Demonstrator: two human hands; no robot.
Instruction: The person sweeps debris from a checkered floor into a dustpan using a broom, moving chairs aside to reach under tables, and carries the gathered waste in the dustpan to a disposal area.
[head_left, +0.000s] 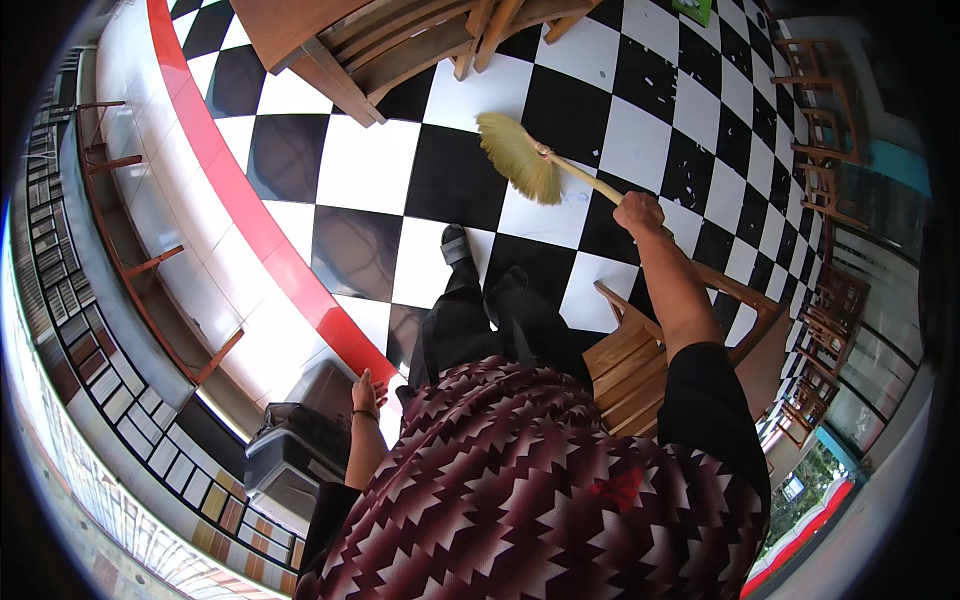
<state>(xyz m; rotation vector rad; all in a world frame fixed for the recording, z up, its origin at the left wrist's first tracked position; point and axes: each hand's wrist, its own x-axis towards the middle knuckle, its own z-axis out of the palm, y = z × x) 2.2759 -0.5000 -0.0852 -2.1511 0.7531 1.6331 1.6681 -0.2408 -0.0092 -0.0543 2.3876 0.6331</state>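
The broom (523,162) is straw-yellow with a tan handle (592,182), the floor (460,180) a black-and-white checkerboard, the band (235,190) beside it red, the shirt (520,480) maroon with pale jagged zigzags, the sleeve (705,405) and trousers (455,325) black, and the chair (632,375) warm brown.

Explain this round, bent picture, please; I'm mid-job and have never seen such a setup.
No machine here: these are a person's two bare hands. The one picture comes from a wide fisheye camera worn on the head, looking down, so straight edges bend toward its rim. Its left is the person's left.

The right hand grips a straw broom, its bristles out ahead over the black-and-white checkered floor. Pale scraps are scattered on tiles farther right. The left hand is open and looks empty, near a grey box. A slatted wooden chair stands at the right.
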